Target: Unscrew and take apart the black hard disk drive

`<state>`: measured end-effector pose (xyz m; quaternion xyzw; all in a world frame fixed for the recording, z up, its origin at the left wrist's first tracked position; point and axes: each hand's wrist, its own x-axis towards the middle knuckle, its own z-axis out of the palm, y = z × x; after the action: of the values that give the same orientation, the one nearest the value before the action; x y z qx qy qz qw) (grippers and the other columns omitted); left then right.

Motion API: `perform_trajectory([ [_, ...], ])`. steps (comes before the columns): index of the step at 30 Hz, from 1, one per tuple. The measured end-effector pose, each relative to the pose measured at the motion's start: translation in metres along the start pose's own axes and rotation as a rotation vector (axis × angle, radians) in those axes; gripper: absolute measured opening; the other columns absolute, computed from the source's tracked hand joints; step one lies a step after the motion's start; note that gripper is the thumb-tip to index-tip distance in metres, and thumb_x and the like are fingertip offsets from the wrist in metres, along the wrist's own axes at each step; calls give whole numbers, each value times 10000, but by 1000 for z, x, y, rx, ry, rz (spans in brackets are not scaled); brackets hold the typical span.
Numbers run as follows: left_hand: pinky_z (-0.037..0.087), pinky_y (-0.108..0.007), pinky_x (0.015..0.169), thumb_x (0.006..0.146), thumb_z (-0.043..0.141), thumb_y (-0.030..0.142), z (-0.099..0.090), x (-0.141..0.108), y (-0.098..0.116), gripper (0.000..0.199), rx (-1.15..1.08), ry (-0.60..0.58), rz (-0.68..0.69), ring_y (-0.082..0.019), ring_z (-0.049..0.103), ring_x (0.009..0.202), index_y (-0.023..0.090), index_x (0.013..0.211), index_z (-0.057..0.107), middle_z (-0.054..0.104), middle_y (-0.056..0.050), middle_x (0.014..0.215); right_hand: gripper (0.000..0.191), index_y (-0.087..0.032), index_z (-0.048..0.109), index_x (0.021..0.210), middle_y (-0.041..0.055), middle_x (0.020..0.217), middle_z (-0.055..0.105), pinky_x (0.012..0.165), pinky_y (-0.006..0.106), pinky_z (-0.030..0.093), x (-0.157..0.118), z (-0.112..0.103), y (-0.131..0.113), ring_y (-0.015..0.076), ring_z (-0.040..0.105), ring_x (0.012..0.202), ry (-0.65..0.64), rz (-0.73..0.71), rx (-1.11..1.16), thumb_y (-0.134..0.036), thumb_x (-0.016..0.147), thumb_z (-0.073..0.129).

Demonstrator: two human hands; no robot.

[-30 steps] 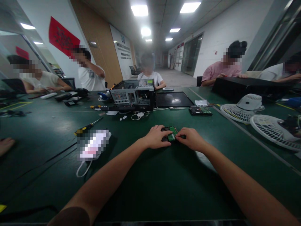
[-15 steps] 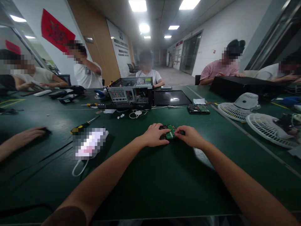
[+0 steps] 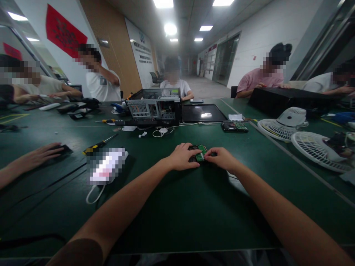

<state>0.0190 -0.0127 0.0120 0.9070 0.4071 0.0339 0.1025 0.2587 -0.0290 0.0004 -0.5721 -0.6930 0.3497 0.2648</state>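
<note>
A hard drive [image 3: 200, 156] with its green circuit board facing up lies on the green table [image 3: 177, 207] in front of me. My left hand [image 3: 184, 156] grips it from the left, with fingers over its far side and the thumb along its near edge. At the right edge of the board, my right hand [image 3: 221, 159] is closed in a pinch. Something small and dark shows between its fingers, but I cannot make out its kind. Part of the drive is hidden beneath my left hand.
An opened computer case [image 3: 155, 111] and a dark flat panel [image 3: 204, 113] stand ahead. Another drive [image 3: 235, 127] lies farther right, near white fan parts [image 3: 318, 151]. At left are a phone [image 3: 107, 166], a screwdriver [image 3: 97, 146] and another person's hand [image 3: 41, 155]. Several people sit around.
My hands stay at the drive, with my right fingers shifted slightly left. The other person's hand at left has moved right with the dark object under it. The whole view has shifted a little.
</note>
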Motion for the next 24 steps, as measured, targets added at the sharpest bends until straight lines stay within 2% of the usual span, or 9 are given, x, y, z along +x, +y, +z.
perform_trajectory([
  [4,361,-543,1123,903,556,729,-1,0,0,735,4,-5,1,-392,400,1372,408,1548,413,330,-95,1593,114,-192,712,865,-4,683,636,481,228,351,0,1,-1,115,518,567,-21,113,124,-283,800,732],
  [7,354,-544,1127,898,559,735,0,1,-1,735,4,-3,-3,-391,399,1374,420,1545,413,335,-89,1593,126,-197,681,875,-27,647,582,437,208,290,0,0,0,93,457,517,-70,187,209,-284,794,723],
  [11,348,-548,1133,896,553,747,2,2,-3,741,-2,-6,4,-388,393,1382,436,1550,399,334,-77,1597,156,-190,663,882,-32,618,557,431,194,291,1,-2,2,89,451,520,-84,215,273,-275,774,737],
  [15,358,-559,1124,893,550,751,5,3,-5,741,3,11,6,-395,389,1386,442,1549,398,341,-85,1585,167,-184,659,912,-35,586,543,434,207,337,2,-10,4,103,471,523,-32,208,395,-235,770,732],
  [17,361,-562,1122,893,549,753,6,3,-5,740,-1,14,9,-394,395,1381,446,1549,396,339,-86,1585,169,-183,670,920,-7,634,590,469,228,413,3,-16,5,121,523,564,18,182,519,-198,764,731],
  [21,357,-553,1133,878,576,749,6,4,-4,759,-8,3,-3,-389,400,1379,426,1544,409,335,-83,1594,129,-166,714,889,84,890,709,637,275,557,5,-29,8,158,640,742,63,102,765,-137,764,727],
  [24,343,-554,1147,874,587,744,4,4,-4,766,-18,-4,-10,-390,382,1397,410,1542,414,326,-81,1606,122,-168,707,932,102,1000,733,783,298,591,5,-32,11,165,684,833,53,69,883,-205,826,754],
])
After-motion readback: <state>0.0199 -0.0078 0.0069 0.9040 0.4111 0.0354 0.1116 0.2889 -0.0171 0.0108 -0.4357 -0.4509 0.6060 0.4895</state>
